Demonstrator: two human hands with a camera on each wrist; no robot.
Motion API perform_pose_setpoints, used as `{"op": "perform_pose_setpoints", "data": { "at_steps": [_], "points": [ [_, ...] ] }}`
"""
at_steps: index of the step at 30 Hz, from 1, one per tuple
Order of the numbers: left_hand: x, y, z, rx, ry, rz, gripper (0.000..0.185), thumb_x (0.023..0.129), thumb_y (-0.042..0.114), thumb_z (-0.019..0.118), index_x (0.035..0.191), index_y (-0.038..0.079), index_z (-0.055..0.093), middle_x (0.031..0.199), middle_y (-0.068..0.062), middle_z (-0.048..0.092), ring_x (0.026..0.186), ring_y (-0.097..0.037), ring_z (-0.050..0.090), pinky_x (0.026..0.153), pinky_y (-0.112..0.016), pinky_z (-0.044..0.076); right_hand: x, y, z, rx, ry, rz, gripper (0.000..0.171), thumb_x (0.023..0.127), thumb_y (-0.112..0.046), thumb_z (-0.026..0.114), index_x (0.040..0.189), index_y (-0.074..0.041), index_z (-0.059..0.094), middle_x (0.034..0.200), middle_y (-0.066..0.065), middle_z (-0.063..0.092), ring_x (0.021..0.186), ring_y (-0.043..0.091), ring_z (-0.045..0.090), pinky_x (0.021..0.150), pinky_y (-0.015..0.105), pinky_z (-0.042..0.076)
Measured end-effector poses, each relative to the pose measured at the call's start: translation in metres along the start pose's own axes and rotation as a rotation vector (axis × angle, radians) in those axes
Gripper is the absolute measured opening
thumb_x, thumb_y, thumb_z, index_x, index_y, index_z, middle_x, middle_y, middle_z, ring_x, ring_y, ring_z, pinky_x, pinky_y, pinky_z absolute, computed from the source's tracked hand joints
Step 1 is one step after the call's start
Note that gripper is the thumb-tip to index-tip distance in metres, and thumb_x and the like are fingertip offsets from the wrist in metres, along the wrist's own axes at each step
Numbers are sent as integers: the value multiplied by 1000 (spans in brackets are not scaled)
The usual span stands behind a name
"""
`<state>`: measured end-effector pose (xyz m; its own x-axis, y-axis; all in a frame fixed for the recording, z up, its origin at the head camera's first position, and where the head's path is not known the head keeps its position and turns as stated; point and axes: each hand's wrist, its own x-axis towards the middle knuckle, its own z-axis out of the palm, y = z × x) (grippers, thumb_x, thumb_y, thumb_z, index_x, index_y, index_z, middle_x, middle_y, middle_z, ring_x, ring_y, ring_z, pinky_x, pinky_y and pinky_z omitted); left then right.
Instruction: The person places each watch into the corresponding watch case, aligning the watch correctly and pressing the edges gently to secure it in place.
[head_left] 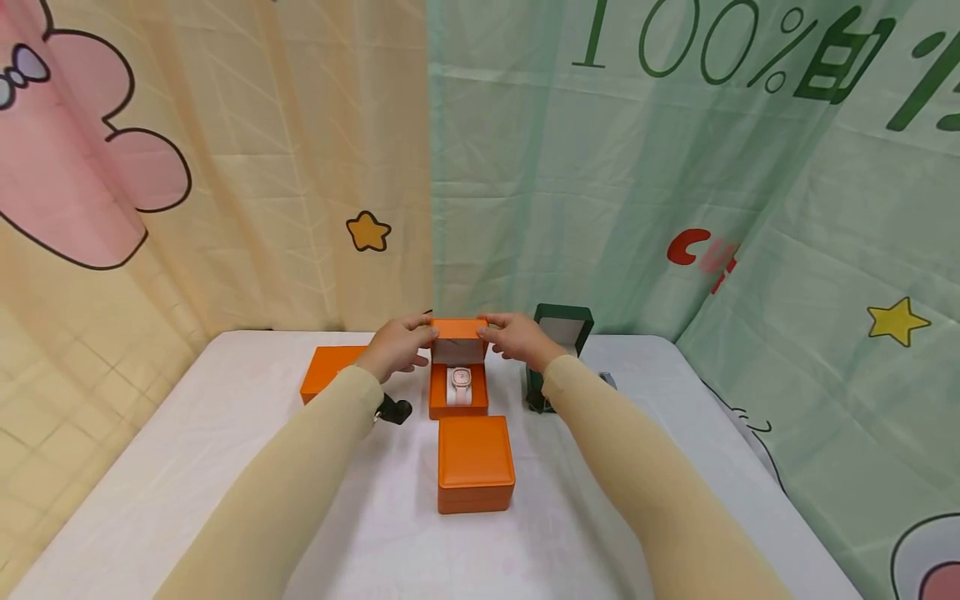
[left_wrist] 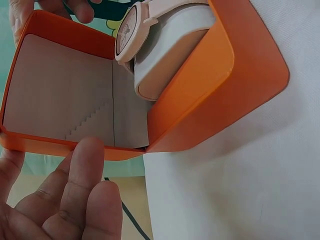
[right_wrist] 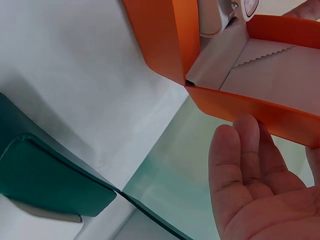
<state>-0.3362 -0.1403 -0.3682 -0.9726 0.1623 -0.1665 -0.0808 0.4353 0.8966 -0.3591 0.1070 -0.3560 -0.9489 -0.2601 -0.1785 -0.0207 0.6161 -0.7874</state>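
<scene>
1. Open orange box standing in the middle of the white counter, lid raised upright behind the base.
2. Inside, on a pale cushion: a pink watch, resting in the base of the box.
3. Left hand at the left edge of the lid, fingers nearly straight and touching the rim from outside; no curled grip to be seen, only contact.
4. Right hand at the right edge of the lid, palm open, fingertips against the orange rim.
5. Progress, as a judgement: box open with the watch seated inside; lid neither lowered nor fully laid back, so closing or further handling of the box not yet done.
6. Near the front of the counter: a second orange box, closed. To the left, behind the left arm: a third orange box. To the right: a dark green box, open, partly hidden by the right forearm.
7. Only in the head view: the whole layout, both sleeves, the printed curtains behind.
8. Only in the left wrist view: the beige lining of the lid with a zigzag-edged flap, and the watch face from the side.
9. Only in the right wrist view: the hinge corner of the orange box and the green box edge from close by.
</scene>
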Motion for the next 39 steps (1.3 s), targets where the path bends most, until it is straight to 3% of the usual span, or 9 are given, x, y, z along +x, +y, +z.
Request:
{"op": "perform_pose_setpoints", "data": {
  "at_steps": [11,18,26,32,39],
  "points": [
    [-3,-3,0,-1,-4,5,62,106,45,59,163,27,42,149,-16,63,119,-40,72,103,-54,56,-8,2,2,-22,2,-41,56,107,-39,61,160,-26,47,154,11,58,129,39,62,108,48,55],
    [-4,-6,0,-10,-7,7,63,105,44,62,163,29,42,147,-16,64,119,-41,72,103,-56,56,-12,4,3,-60,15,-57,56,107,-40,62,159,-27,48,147,11,63,118,33,64,102,44,57],
    [-6,-9,2,-16,2,2,59,104,42,65,159,31,48,145,-13,66,118,-39,73,95,-47,60,-16,7,5,-68,15,-71,55,106,-39,63,159,-28,49,144,10,66,122,35,65,103,43,57],
    [-11,-10,4,7,7,38,56,104,39,66,156,24,52,142,-15,68,117,-41,73,95,-47,60,-20,10,8,-79,18,-102,54,107,-35,63,158,-26,50,134,13,73,117,35,66,101,42,59],
    [-16,-12,6,41,15,84,51,104,36,67,152,22,56,138,-17,70,116,-41,73,99,-52,59,-23,13,13,-84,43,-100,53,106,-36,65,156,-27,53,134,7,73,110,25,68,97,38,60]
  ]
}}
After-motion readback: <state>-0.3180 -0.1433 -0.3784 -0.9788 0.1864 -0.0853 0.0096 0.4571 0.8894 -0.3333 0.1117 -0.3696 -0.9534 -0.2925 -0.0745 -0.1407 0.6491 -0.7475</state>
